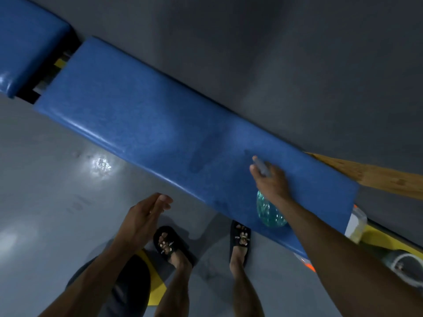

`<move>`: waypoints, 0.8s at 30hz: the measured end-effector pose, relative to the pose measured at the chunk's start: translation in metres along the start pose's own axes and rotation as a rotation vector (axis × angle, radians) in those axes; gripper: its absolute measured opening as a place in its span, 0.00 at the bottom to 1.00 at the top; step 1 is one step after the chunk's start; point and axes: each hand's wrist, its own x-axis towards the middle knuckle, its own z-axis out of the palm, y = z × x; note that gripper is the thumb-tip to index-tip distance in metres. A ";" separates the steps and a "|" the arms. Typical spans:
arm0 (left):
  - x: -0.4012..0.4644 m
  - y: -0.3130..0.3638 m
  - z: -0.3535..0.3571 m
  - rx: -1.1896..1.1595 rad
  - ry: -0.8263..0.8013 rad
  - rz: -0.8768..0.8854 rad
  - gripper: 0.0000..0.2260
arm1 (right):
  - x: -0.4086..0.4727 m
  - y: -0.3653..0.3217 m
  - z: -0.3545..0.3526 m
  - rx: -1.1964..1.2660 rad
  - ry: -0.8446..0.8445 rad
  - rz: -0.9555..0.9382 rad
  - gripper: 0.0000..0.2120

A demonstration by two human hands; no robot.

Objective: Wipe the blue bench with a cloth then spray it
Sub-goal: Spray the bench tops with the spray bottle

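At lower right the right hand (271, 179) grips a spray bottle (270, 212) by its head, nozzle aimed up-left over the bench (142, 115), which crosses the frame from upper left to lower right. The left hand (143, 217) hangs slack and holds nothing at lower centre. No cloth shows and darker damp-looking patches mark the pad, so wiping looks done and spraying under way.

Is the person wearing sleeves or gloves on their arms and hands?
No. Both forearms are bare as far as the picture shows, with no sleeve in view. The left hand and right hand have no gloves, and I see no watch, ring or bracelet.
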 end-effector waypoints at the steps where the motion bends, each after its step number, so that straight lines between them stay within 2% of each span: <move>1: 0.001 -0.003 -0.008 0.007 0.000 0.004 0.20 | -0.015 -0.001 0.013 -0.017 -0.034 -0.035 0.12; 3: 0.003 -0.009 -0.023 0.012 -0.003 0.003 0.20 | -0.048 0.000 0.043 0.014 -0.111 -0.070 0.08; 7: 0.007 -0.020 -0.049 -0.007 -0.007 0.011 0.21 | -0.108 -0.001 0.096 0.072 -0.221 -0.075 0.26; 9: 0.010 -0.025 -0.058 -0.001 -0.008 0.016 0.22 | -0.122 -0.004 0.112 0.066 -0.241 0.005 0.24; 12: 0.015 -0.033 -0.067 0.007 -0.015 0.006 0.21 | -0.120 -0.013 0.123 0.106 -0.152 0.071 0.15; 15: 0.019 -0.041 -0.070 -0.004 -0.011 -0.014 0.20 | -0.097 -0.024 0.114 0.189 -0.025 0.060 0.11; 18: 0.024 -0.044 -0.070 0.004 -0.018 -0.010 0.22 | -0.052 -0.039 0.094 0.170 0.081 0.060 0.14; 21: 0.031 -0.041 -0.071 0.002 -0.020 -0.007 0.24 | 0.003 -0.045 0.073 0.169 0.145 0.039 0.23; 24: 0.041 -0.034 -0.076 0.019 -0.030 -0.015 0.26 | 0.051 -0.045 0.057 0.154 0.166 0.020 0.21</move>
